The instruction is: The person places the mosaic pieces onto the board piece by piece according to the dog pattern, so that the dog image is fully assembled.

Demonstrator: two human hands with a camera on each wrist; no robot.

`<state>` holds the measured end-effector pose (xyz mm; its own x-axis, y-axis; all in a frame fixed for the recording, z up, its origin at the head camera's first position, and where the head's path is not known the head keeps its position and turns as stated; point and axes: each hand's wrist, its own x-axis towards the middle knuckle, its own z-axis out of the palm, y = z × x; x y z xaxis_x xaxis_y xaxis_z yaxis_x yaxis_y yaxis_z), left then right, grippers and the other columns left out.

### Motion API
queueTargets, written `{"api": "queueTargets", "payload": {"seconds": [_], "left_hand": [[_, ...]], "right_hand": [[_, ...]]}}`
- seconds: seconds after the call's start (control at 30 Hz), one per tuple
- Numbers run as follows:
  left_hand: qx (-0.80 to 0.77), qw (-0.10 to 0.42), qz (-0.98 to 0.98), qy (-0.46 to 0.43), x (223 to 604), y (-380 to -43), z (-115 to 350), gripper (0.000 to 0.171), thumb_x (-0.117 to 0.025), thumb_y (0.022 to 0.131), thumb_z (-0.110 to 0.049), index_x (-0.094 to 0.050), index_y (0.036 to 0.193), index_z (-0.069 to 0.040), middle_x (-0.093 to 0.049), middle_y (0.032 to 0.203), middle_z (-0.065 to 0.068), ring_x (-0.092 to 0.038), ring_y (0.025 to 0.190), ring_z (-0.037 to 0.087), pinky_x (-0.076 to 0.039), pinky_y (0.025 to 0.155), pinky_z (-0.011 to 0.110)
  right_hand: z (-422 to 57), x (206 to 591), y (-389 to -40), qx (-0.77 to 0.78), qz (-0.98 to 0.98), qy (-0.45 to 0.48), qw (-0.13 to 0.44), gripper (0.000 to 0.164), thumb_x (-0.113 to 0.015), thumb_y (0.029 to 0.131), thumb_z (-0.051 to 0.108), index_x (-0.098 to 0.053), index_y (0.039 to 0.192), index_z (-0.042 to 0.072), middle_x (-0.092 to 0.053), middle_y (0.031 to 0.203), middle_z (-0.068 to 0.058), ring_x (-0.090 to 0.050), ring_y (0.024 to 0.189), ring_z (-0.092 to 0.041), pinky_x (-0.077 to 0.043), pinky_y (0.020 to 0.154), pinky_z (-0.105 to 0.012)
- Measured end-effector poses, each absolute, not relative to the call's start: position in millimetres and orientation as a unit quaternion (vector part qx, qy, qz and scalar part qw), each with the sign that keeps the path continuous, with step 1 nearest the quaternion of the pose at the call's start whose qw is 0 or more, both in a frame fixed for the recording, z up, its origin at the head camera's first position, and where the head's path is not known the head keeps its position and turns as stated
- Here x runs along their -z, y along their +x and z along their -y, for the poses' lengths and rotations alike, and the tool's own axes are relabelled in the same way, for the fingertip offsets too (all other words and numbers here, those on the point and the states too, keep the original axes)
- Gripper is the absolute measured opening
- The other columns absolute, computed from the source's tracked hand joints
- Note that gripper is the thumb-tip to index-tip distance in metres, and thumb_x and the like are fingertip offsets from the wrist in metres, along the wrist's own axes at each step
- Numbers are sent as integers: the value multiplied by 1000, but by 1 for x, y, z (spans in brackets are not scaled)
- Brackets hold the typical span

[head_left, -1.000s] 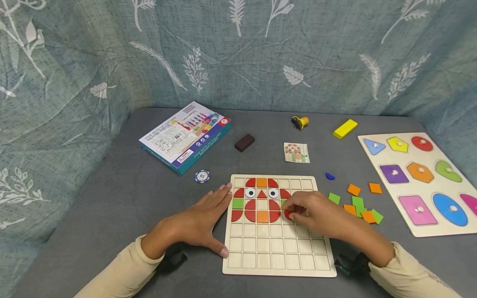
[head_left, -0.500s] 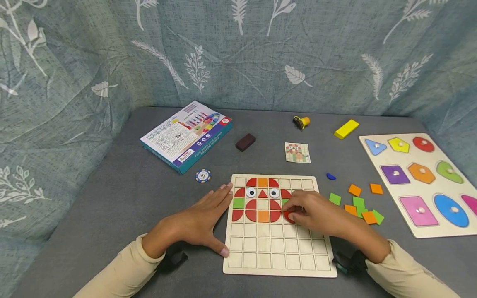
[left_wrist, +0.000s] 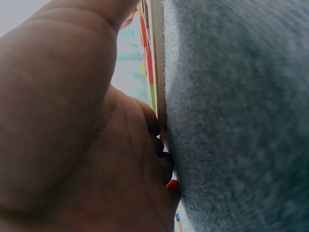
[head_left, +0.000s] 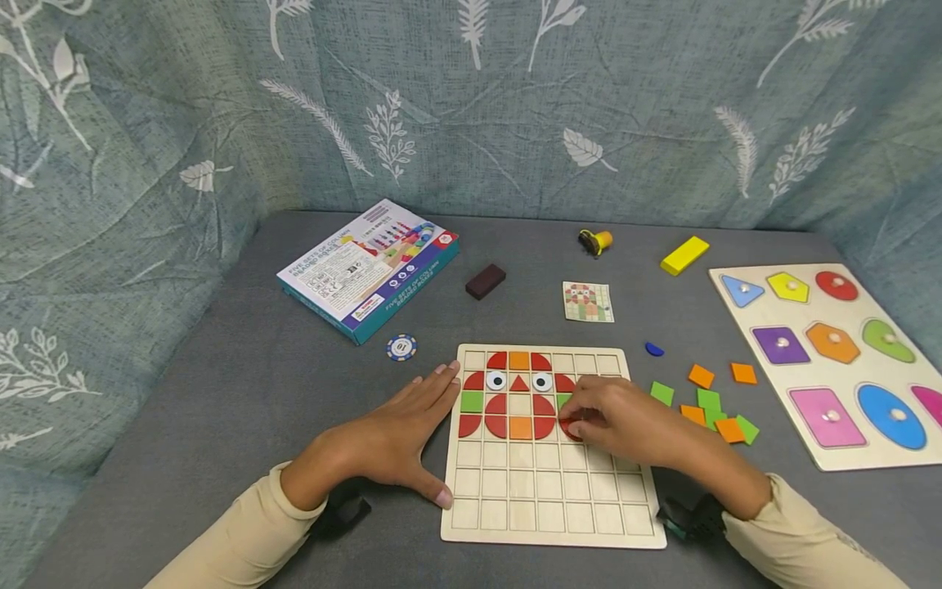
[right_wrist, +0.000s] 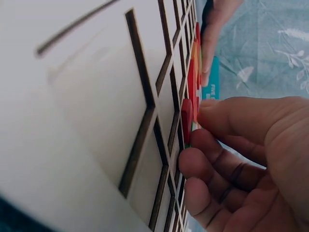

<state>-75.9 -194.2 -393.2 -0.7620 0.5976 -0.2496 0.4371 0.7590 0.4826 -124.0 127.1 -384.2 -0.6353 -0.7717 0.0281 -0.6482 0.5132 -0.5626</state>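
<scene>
A pale wooden grid board (head_left: 552, 515) lies in the middle of the head view, its upper rows partly filled with red, orange and green tiles and two eye tiles. My left hand (head_left: 393, 433) rests along the board's left edge, fingers straight and thumb spread. At the right of the pattern, my right hand (head_left: 625, 421) pinches a red quarter-circle tile (right_wrist: 187, 121) with thumb and fingertips; in the right wrist view it sits slightly raised from the grid. Just above it is a green tile (head_left: 562, 400), partly hidden by the fingers.
Loose orange and green square tiles (head_left: 708, 399) lie right of the board. Beyond are a picture card (head_left: 587, 302), a blue piece (head_left: 653, 349), a dark brown block (head_left: 486, 281), a poker chip (head_left: 401, 348), a box (head_left: 368, 270), a yellow block (head_left: 684, 255) and a shape puzzle (head_left: 795, 376).
The right hand's fingertips shift very slightly at the red quarter-circle tile. The left hand keeps its place at the board's edge.
</scene>
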Motion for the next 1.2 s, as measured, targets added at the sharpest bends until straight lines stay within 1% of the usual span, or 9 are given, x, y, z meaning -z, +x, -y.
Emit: {"api": "queueTargets", "payload": {"seconds": [0.13, 0.27, 0.37, 0.53, 0.7, 0.87, 0.97, 1.1, 1.2], "left_hand": [[-197, 202, -919, 277, 393, -75, 194, 136, -79, 61, -69, -6, 156, -4, 5, 162, 9, 5, 147, 23, -3, 117, 44], [-206, 199, -916, 280, 393, -75, 195, 135, -79, 62, -68, -7, 156, -3, 4, 162, 11, 4, 147, 24, -3, 117, 46], [-215, 197, -914, 283, 393, -75, 195, 135, -79, 63, -68, -7, 155, -2, 3, 162, 12, 3, 147, 26, -4, 117, 47], [-216, 200, -913, 282, 393, -75, 195, 135, -78, 63, -69, -7, 156, -3, 4, 162, 11, 4, 147, 25, -4, 117, 47], [-215, 203, -914, 278, 393, -75, 195, 135, -79, 63, -69, -7, 156, -2, 5, 162, 10, 4, 147, 25, -3, 117, 47], [-212, 206, -915, 273, 392, -75, 194, 135, -79, 62, -68, -6, 156, -3, 5, 162, 10, 5, 147, 24, -2, 117, 46], [-208, 207, -916, 272, 392, -75, 194, 135, -79, 62, -69, -6, 156, -4, 6, 162, 8, 5, 147, 23, -2, 117, 45], [-205, 207, -917, 272, 392, -75, 195, 136, -79, 61, -70, -5, 156, -5, 7, 162, 7, 6, 147, 22, -2, 117, 44], [-206, 207, -917, 273, 392, -75, 195, 136, -79, 62, -69, -5, 156, -5, 7, 162, 7, 6, 147, 22, -2, 117, 44]], "right_hand": [[-132, 384, -126, 292, -856, -413, 104, 15, -65, 92, 5, -75, 101, 12, -62, 92, 9, -52, 74, -6, -47, 63, -24], [-139, 381, -128, 298, -859, -407, 89, 13, -64, 94, 10, -75, 102, 9, -64, 93, 6, -53, 75, -5, -47, 62, -23], [-145, 378, -129, 302, -864, -396, 76, 13, -65, 93, 9, -74, 103, 8, -65, 94, 4, -52, 74, -6, -47, 61, -24], [-158, 376, -130, 298, -878, -371, 50, 16, -66, 90, 2, -74, 102, 9, -62, 88, 8, -51, 74, -6, -46, 60, -23], [-171, 375, -131, 289, -891, -349, 40, 16, -68, 89, 2, -73, 103, 8, -59, 87, 10, -51, 74, -5, -46, 58, -24], [-185, 375, -133, 285, -902, -322, 28, 17, -70, 88, 3, -73, 104, 7, -60, 88, 8, -51, 73, -7, -46, 58, -25], [-196, 376, -134, 283, -909, -306, 28, 18, -70, 88, 4, -73, 106, 7, -60, 89, 6, -51, 73, -9, -46, 59, -25], [-208, 378, -134, 283, -914, -289, 32, 21, -71, 88, 5, -72, 108, 8, -62, 99, 1, -50, 78, -12, -45, 60, -26], [-214, 380, -135, 278, -921, -269, 35, 21, -71, 88, 5, -72, 109, 5, -63, 104, -5, -51, 81, -16, -46, 63, -27]]}}
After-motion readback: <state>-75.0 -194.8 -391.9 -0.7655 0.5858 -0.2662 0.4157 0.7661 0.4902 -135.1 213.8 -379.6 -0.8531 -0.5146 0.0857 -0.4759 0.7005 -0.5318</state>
